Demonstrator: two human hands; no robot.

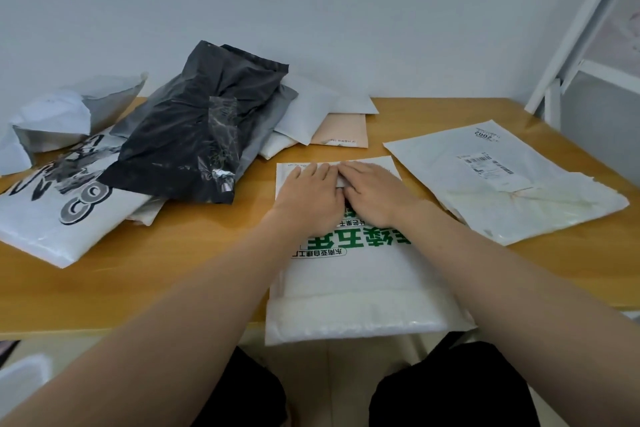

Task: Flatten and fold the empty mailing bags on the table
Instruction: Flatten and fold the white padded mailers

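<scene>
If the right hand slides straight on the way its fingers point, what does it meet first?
The right hand points left and slightly away; its fingertips already seem to touch the left hand on the white bag with green print, so it likely meets that hand first.

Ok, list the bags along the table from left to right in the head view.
Crumpled grey-white bag → white bag with black print → black plastic bag → white bag with green lettering, under both hands → flat white bag with a barcode label.

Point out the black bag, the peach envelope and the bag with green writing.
black bag (194, 135), head view, middle of its crumpled body
peach envelope (346, 130), head view, its bare middle
bag with green writing (360, 274), head view, plain white part below the print
</scene>
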